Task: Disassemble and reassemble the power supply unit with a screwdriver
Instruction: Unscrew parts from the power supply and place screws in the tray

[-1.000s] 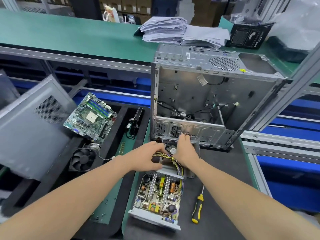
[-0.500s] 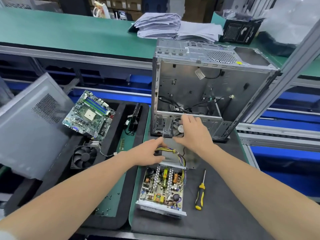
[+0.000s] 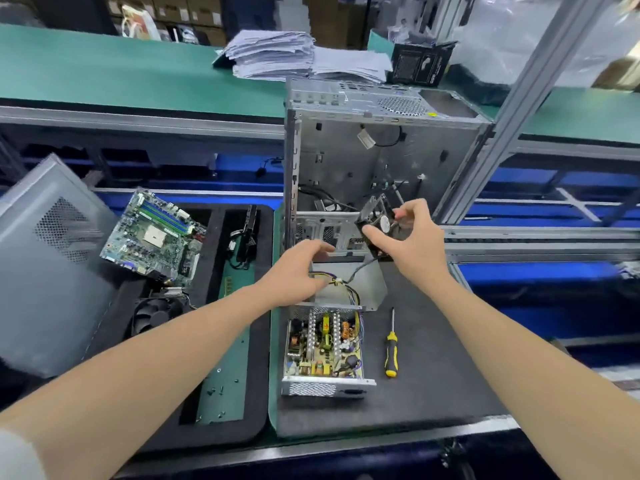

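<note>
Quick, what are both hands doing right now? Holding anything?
Left hand: open, fingers relaxed over the metal cover, gripping nothing visible.
Right hand: closed on the small black fan, pinching it between thumb and fingers.

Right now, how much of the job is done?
Done: the power supply's cover is off, its circuit board bare. In hand: the right hand pinches the small fan; the left hand rests on the cover. Left: reassembly with the screwdriver lying on the mat.
</note>
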{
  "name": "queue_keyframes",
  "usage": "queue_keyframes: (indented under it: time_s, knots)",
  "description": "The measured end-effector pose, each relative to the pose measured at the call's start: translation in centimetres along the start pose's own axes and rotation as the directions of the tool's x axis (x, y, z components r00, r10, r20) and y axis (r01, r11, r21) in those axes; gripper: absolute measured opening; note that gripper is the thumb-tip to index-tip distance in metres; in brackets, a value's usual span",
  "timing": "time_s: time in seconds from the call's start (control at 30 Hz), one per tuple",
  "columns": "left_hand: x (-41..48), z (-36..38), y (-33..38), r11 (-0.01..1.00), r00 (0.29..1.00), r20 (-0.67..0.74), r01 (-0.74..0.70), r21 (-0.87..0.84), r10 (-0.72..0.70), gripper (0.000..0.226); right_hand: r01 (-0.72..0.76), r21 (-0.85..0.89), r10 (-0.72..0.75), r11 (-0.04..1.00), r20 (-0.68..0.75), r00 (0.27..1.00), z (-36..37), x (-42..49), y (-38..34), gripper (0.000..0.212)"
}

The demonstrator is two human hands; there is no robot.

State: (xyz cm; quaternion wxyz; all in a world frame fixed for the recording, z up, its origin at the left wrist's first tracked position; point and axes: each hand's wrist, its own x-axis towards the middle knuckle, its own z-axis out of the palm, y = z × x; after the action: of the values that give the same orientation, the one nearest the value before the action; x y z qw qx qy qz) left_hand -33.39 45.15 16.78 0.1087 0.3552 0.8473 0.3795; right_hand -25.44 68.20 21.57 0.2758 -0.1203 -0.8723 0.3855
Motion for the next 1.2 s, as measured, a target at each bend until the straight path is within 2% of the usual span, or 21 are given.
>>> queue_keyframes:
  time_s: [0.13, 0.2, 0.33, 0.47, 0.5, 0.6, 0.73, 0.87, 0.93, 1.0, 1.1, 1.13, 1.2]
  knots:
    - [-0.7, -0.4, 1.3, 0.977, 1.000, -0.016, 0.001, -0.213, -0.004, 0.048, -0.135, 0.114, 0.135, 0.984, 0.016, 0.991, -0.3, -1.8, -0.4, 0.059]
    - [-1.0, -0.5, 1.8, 0.947, 1.000, -0.021, 0.015, -0.320, -0.023, 0.044, -0.248, 0.221, 0.239, 0.943, 0.070, 0.969, -0.1, -2.7, -0.6, 0.063]
    - [-1.6, -0.7, 3.0, 0.911, 0.999, 0.006, 0.047, -0.410, -0.049, 0.040, -0.528, 0.471, 0.429, 0.707, 0.308, 0.849, 0.5, -4.0, -1.5, 0.075]
    - [-2.0, -0.9, 4.0, 0.876, 0.995, 0.077, 0.088, -0.474, -0.058, 0.049, -0.671, 0.507, 0.492, 0.541, 0.456, 0.741, 0.6, -4.8, -1.9, 0.079]
    - [-2.1, -1.0, 4.2, 0.860, 0.994, 0.088, 0.099, -0.502, -0.063, 0.053, -0.701, 0.509, 0.491, 0.500, 0.500, 0.713, 0.5, -4.9, -2.0, 0.083]
    - [-2.6, -1.2, 4.7, 0.797, 0.990, 0.134, 0.119, -0.593, -0.049, 0.070, -0.767, 0.515, 0.453, 0.384, 0.619, 0.642, 0.4, -5.3, -2.3, 0.073]
    - [-2.9, -1.1, 5.6, 0.815, 0.986, 0.166, 0.082, -0.573, 0.018, 0.064, -0.831, 0.508, 0.459, 0.225, 0.698, 0.550, 0.1, -5.6, -2.6, 0.072]
    - [-2.8, -0.7, 6.5, 0.754, 0.982, 0.190, 0.121, -0.645, 0.005, 0.071, -0.888, 0.458, 0.428, 0.042, 0.795, 0.430, -0.6, -5.8, -2.5, 0.077]
    - [-3.0, -0.8, 6.7, 0.749, 0.971, 0.235, 0.131, -0.649, 0.034, 0.078, -0.921, 0.389, 0.357, 0.001, 0.860, 0.364, -0.9, -6.2, -2.3, 0.076]
    - [-3.4, -0.7, 6.7, 0.789, 0.960, 0.272, 0.116, -0.603, 0.066, 0.082, -0.936, 0.347, 0.285, -0.054, 0.904, 0.318, -1.0, -6.6, -2.0, 0.074]
    - [-4.1, 0.0, 6.8, 0.845, 0.967, 0.255, 0.131, -0.519, 0.006, 0.080, -0.926, 0.357, 0.215, -0.120, 0.920, 0.327, -0.8, -7.0, -1.8, 0.069]
    - [-4.2, 0.1, 6.9, 0.865, 0.971, 0.237, 0.134, -0.484, -0.018, 0.075, -0.927, 0.357, 0.194, -0.115, 0.923, 0.331, -0.8, -7.1, -1.6, 0.068]
    - [-4.3, 0.1, 7.1, 0.913, 0.976, 0.214, 0.117, -0.391, -0.033, 0.062, -0.945, 0.326, 0.192, -0.012, 0.929, 0.318, -0.7, -7.2, -1.3, 0.070]
